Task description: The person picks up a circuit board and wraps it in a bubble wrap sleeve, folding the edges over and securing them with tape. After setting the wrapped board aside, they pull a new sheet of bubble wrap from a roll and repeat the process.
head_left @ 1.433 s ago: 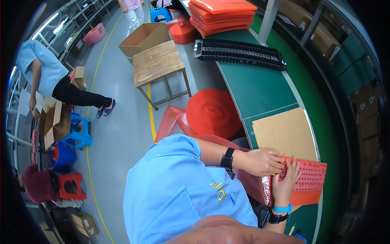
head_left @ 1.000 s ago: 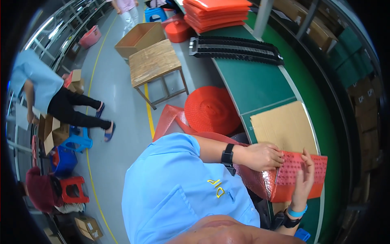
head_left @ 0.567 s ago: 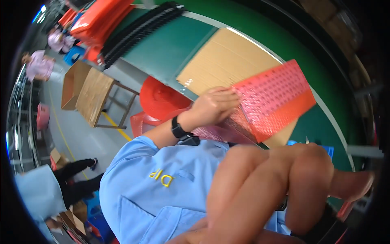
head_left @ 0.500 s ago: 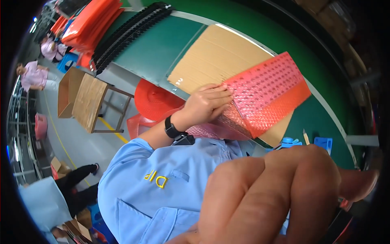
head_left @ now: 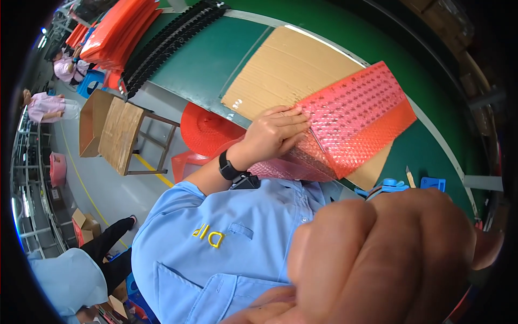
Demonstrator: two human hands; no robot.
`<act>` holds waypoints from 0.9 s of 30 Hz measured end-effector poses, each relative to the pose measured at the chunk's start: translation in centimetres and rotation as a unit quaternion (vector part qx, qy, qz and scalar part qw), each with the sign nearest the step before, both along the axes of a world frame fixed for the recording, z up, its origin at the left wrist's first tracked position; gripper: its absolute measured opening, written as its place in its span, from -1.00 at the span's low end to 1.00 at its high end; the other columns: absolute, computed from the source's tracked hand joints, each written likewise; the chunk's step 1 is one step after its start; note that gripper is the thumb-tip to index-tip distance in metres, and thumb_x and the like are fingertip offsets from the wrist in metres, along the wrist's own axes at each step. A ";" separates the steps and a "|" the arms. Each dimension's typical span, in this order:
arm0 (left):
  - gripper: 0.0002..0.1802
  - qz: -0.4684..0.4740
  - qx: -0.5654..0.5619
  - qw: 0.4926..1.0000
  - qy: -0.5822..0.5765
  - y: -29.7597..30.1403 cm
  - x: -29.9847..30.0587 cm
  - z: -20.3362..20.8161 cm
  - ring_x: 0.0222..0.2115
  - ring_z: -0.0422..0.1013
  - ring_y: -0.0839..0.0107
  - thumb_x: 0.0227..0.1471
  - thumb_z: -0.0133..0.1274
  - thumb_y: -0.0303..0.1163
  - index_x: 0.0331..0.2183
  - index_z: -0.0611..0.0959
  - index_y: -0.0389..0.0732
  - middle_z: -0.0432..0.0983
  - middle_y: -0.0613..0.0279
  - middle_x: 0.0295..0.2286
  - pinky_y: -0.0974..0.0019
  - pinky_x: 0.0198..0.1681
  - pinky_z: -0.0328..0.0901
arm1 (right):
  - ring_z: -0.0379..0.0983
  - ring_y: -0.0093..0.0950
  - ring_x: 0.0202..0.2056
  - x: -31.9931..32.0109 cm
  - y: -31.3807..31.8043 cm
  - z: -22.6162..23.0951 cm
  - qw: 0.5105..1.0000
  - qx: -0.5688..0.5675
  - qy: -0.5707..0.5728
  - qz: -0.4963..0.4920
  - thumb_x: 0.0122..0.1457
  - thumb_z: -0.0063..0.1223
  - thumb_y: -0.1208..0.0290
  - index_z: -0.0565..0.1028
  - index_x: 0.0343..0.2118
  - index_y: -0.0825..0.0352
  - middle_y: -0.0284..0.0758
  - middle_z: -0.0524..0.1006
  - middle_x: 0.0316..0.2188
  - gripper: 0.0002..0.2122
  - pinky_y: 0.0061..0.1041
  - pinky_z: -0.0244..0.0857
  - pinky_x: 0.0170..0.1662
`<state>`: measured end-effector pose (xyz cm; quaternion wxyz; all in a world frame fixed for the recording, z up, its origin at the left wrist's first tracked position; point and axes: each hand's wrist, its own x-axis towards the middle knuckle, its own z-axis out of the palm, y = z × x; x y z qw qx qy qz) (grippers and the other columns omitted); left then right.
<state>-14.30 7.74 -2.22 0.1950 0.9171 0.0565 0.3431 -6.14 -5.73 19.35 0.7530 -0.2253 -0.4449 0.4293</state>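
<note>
My left hand [head_left: 278, 132], with a black band on its wrist, lies with fingers stretched out on the left edge of a folded sheet of red-pink bubble wrap [head_left: 359, 116]. Dark spots show in rows across that sheet. Beneath it is a flat piece of brown cardboard [head_left: 294, 62] on the green table [head_left: 208, 59]. More bubble wrap trails from under my hand toward a red roll [head_left: 205, 132] beside the table. Large and close at the lower right is my right hand [head_left: 380, 259], its fingers curled in. What it holds, if anything, is hidden.
Right of the cardboard lie a pointed tool with a pale handle [head_left: 410, 177], a blue plastic piece [head_left: 433, 184] and a blue object [head_left: 391, 185]. A black slotted rack [head_left: 172, 48] and stacked red sheets [head_left: 118, 35] stand far left. A wooden stool [head_left: 120, 135] and other people are at left.
My right hand has shifted a little to the right and looks larger. My left hand stays on the bubble wrap's edge. The whole view has moved slightly.
</note>
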 end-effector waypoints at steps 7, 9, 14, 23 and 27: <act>-0.76 -0.050 -0.015 0.998 -0.036 -0.6 0.3 -0.7 -0.01 0.49 0.22 0.03 0.18 -0.35 -0.23 0.71 -0.21 0.61 0.16 -0.12 0.13 0.09 0.34 | 0.29 -0.48 -0.39 1.5 -2.7 -1.3 0.987 0.050 -0.076 0.130 0.41 -0.53 -0.11 0.25 -0.44 0.19 -0.36 0.54 -0.50 -0.52 -0.45 0.30 -0.28; -0.75 -0.008 -0.007 0.999 -0.038 -0.9 -0.2 -1.2 -0.01 0.48 0.24 0.04 0.17 -0.34 -0.22 0.71 -0.21 0.61 0.18 -0.11 0.14 0.10 0.32 | 0.31 -0.45 -0.39 0.9 -3.1 -2.0 0.978 0.051 -0.085 0.185 0.40 -0.54 -0.13 0.29 -0.44 0.20 -0.32 0.59 -0.45 -0.49 -0.40 0.31 -0.26; -0.74 -0.011 0.007 0.999 -0.039 -1.0 0.0 -1.4 -0.01 0.48 0.27 0.05 0.16 -0.31 -0.21 0.72 -0.18 0.62 0.20 -0.12 0.17 0.09 0.31 | 0.19 -0.37 -0.35 0.5 -2.1 -3.2 0.922 0.058 -0.052 0.380 0.30 -0.43 -0.29 0.33 -0.38 0.23 -0.02 0.57 -0.26 -0.42 -0.32 0.10 -0.20; -0.74 -0.015 -0.001 0.999 -0.032 -0.7 0.0 -1.2 -0.03 0.50 0.29 0.04 0.16 -0.29 -0.21 0.74 -0.16 0.62 0.24 -0.12 0.18 0.08 0.30 | 0.20 -0.35 -0.34 -0.5 -1.4 -3.4 0.922 0.009 -0.073 0.379 0.30 -0.42 -0.30 0.32 -0.42 0.22 -0.02 0.57 -0.26 -0.42 -0.33 0.11 -0.20; -0.74 -0.009 0.004 0.999 -0.034 -0.2 -0.1 -1.4 -0.04 0.50 0.29 0.04 0.15 -0.30 -0.21 0.74 -0.16 0.63 0.24 -0.13 0.18 0.08 0.31 | 0.21 -0.34 -0.33 -1.3 -1.6 -3.6 0.926 0.031 0.034 0.376 0.30 -0.41 -0.30 0.33 -0.42 0.22 0.00 0.57 -0.24 -0.42 -0.33 0.11 -0.18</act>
